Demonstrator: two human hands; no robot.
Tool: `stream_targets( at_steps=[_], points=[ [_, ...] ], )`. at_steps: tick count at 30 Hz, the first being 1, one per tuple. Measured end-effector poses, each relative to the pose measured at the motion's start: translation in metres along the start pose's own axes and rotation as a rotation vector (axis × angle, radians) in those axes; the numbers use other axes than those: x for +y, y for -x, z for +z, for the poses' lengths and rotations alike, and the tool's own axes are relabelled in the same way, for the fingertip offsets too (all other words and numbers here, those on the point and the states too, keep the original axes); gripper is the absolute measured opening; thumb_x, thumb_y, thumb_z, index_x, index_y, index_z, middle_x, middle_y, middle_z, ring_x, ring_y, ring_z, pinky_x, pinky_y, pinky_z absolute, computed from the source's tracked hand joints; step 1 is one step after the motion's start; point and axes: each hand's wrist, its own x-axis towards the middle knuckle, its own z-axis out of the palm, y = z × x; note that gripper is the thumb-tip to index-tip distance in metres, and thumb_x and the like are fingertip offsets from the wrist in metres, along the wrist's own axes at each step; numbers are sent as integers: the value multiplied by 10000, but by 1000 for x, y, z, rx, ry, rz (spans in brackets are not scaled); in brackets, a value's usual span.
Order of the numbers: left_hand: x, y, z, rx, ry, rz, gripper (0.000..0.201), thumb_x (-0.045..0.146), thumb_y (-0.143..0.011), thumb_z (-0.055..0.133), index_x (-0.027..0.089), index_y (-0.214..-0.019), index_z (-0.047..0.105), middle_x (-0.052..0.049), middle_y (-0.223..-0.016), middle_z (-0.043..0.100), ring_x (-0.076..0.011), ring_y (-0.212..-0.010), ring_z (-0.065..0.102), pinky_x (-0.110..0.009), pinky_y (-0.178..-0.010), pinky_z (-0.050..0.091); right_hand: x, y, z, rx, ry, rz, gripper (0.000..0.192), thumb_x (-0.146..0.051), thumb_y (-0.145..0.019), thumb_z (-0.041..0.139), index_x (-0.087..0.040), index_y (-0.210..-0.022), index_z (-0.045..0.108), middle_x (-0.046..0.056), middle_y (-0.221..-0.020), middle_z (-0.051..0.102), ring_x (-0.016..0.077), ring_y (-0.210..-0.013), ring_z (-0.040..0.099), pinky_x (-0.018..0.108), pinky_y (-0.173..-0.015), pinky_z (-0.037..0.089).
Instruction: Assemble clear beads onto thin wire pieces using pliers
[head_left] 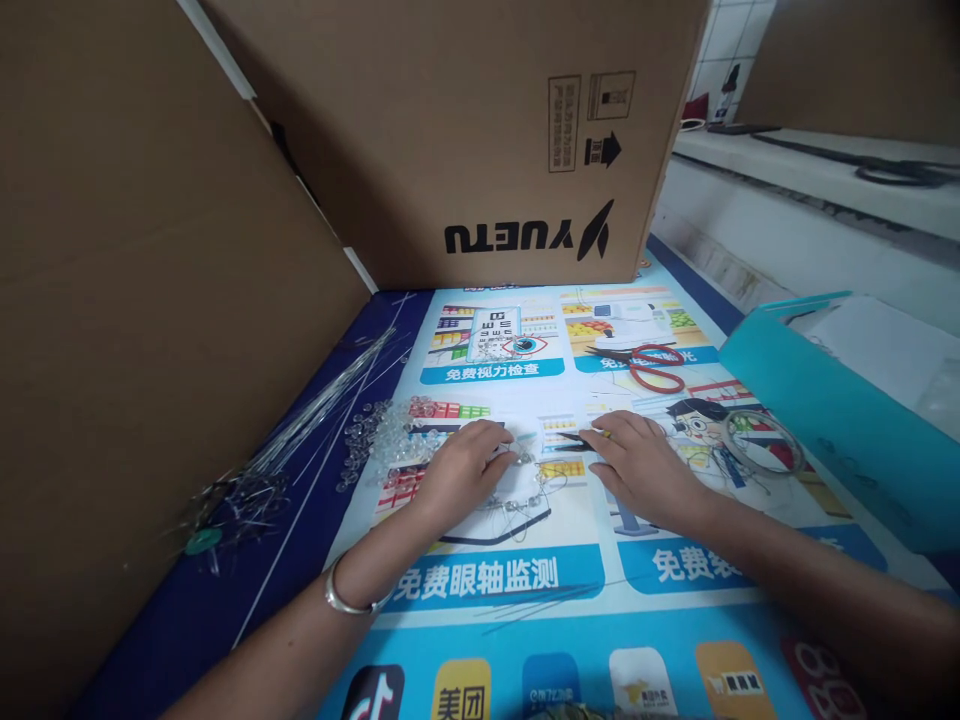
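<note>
My left hand [466, 462] is closed in a pinch around the end of a beaded wire strand [529, 500]; its clear beads curve along the printed sheet below the fingers. My right hand [641, 468] is closed around small pointed pliers [574, 442], whose dark jaws point left toward my left fingertips; most of the handles are hidden by the hand. A gap separates the jaw tips from my left hand. Left of that hand lies a heap of loose clear beads [386, 440]. Red-handled scissors [656, 368] lie beyond my right hand.
Cardboard panels [450, 120] stand at the left and back. A bundle of thin wires [322, 395] lies at the left, cut wires [540, 598] nearer me. Right of my right hand are a clear ring-shaped roll [765, 443] and a teal box [817, 410].
</note>
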Motion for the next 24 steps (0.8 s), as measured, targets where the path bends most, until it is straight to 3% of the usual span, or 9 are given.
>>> stream_targets(
  at_steps=[4, 9, 15, 20, 24],
  points=[
    [2, 2, -9, 38, 17, 28, 249, 253, -815, 524, 201, -1058, 536, -86, -1076, 568, -226, -1041, 505, -377, -876, 427, -1, 1, -2, 10, -58, -47, 379, -261, -850, 431, -180, -1217, 483, 103, -1200, 495, 261, -1128, 369, 436, -931, 310],
    [-1, 18, -19, 159, 37, 51, 226, 255, -813, 538, 205, -1033, 531, -83, -1063, 573, -218, -1044, 507, -381, -894, 422, -2, 1, -1, 78, -155, -110, 345, -240, -858, 406, -165, -1177, 513, 104, -1160, 518, 238, -1075, 420, 421, -903, 356],
    [-7, 37, -20, 113, 65, 20, 208, 255, -799, 560, 207, -1000, 542, -77, -1030, 586, -211, -1001, 527, -377, -861, 437, -13, -11, -4, 132, -256, -194, 304, -257, -867, 415, -163, -1126, 543, 94, -1097, 557, 210, -1026, 449, 390, -890, 369],
    [-6, 33, -13, 71, 107, -20, 157, 256, -806, 539, 198, -950, 564, -62, -933, 608, -192, -891, 554, -346, -784, 454, -30, -37, -10, 44, -231, -377, 250, -243, -881, 406, -188, -1036, 595, 77, -995, 594, 189, -936, 476, 350, -810, 381],
    [-6, 28, -7, 61, 166, -136, 112, 231, -824, 502, 203, -913, 564, -30, -823, 616, -150, -755, 570, -276, -675, 464, -36, -56, -11, -80, -92, -541, 231, -182, -883, 398, -176, -849, 627, 66, -862, 600, 178, -876, 467, 317, -753, 367]
  ],
)
